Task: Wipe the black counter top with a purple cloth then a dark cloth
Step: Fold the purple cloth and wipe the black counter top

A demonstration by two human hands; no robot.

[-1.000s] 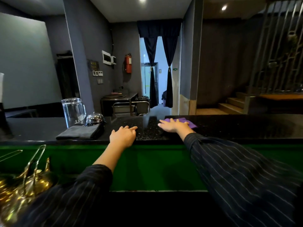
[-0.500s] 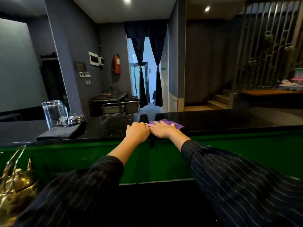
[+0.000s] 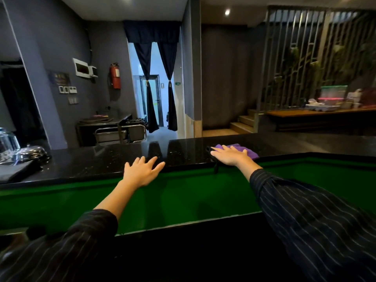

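The black speckled counter top (image 3: 101, 161) runs across the view above a green front panel. My right hand (image 3: 231, 155) lies flat with straight fingers on the purple cloth (image 3: 247, 150), pressing it to the counter near the front edge. My left hand (image 3: 142, 169) is spread open at the counter's front edge, fingertips on the black surface, holding nothing. A folded dark cloth (image 3: 15, 171) lies on the counter at the far left.
A silver call bell (image 3: 32, 153) and a glass pitcher (image 3: 6, 143) stand at the far left beside the dark cloth. The counter stretches on to the right. Behind it are a metal trolley (image 3: 120, 133), a curtained doorway and stairs.
My right hand has slid the purple cloth to the right along the counter. My left hand, curled at the edge before, now lies spread open. The view has turned right.
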